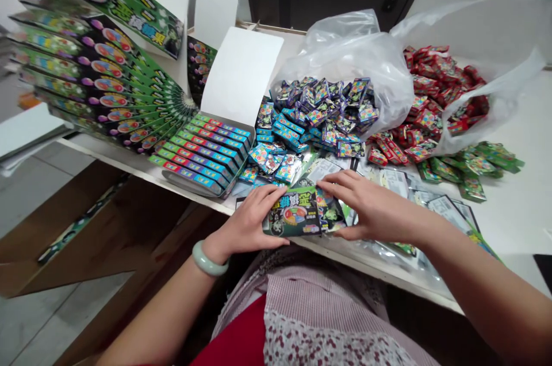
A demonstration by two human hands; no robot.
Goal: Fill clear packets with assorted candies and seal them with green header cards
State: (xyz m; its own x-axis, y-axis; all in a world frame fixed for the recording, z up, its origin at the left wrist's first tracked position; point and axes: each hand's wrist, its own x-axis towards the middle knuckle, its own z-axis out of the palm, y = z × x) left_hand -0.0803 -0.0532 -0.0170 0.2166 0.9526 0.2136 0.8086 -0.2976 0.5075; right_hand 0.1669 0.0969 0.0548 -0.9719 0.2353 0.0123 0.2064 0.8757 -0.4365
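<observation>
My left hand [254, 222], with a pale green bangle at the wrist, is closed around the left end of a flat green-and-black candy box [295, 213] printed with a bowl of coloured sweets. At the box's right end, my right hand [366, 205] grips a dark, colourful candy packet [331, 213] between thumb and fingers. Packet and box meet edge to edge; whether the packet is partly inside cannot be made out. Both are held over the table's front edge. Just behind my hands lie loose small blue candy boxes [287, 167] and flat printed pouches [325, 169].
To the left stands an open display carton [241, 75] filled with rows of small boxes, beside a fanned stack of green-black cartons [112, 84]. Clear plastic bags [388, 67] spill purple and red boxes [444, 78]; green boxes [472, 167] lie right. Cardboard [81, 228] sits below.
</observation>
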